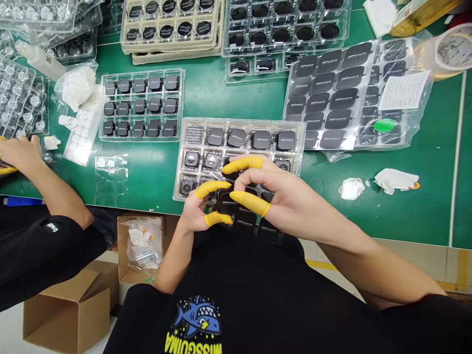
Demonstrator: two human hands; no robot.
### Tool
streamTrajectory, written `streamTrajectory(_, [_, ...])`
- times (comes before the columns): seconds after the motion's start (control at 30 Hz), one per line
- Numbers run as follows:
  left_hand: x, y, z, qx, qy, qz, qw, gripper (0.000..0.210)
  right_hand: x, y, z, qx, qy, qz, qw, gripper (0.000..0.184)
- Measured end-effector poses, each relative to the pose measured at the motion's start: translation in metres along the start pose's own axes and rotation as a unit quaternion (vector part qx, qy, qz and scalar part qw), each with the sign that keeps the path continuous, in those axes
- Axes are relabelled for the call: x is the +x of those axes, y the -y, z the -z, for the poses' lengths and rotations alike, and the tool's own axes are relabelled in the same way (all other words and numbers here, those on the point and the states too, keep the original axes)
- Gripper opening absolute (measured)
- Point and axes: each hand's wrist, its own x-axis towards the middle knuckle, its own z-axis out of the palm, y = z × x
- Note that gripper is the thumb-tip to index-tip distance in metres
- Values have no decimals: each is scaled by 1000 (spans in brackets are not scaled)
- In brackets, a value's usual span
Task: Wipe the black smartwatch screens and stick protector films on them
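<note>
Both my hands wear yellow finger cots and meet over the near edge of a clear plastic tray (241, 124). Between the thumb and forefinger of my left hand (197, 209) is a small black square piece (225, 198) with pale HiFuture lettering. My right hand (273, 189) is curled in a pinch, its thumb tip at that piece. A dark bit by its forefinger is too hidden to name. The tray carries black square cases (261, 139), some lettered and some showing round parts. A sheet of black HiFuture stickers (245, 222) lies below my hands, partly covered.
Another tray of black cases (139, 105) stands left. Behind are a beige tray (169, 46) and trays of dark ovals (282, 49). Bagged sticker sheets (354, 98), a tape roll (455, 49) and crumpled tissue (396, 180) lie right. A co-worker's hand (22, 152) is at left.
</note>
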Motion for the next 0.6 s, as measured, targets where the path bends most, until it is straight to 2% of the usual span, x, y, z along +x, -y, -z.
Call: streamTrajectory(0.6, [-1, 0, 1, 4, 3, 4, 1000, 81, 1, 0, -1, 1, -4, 0, 1000, 7])
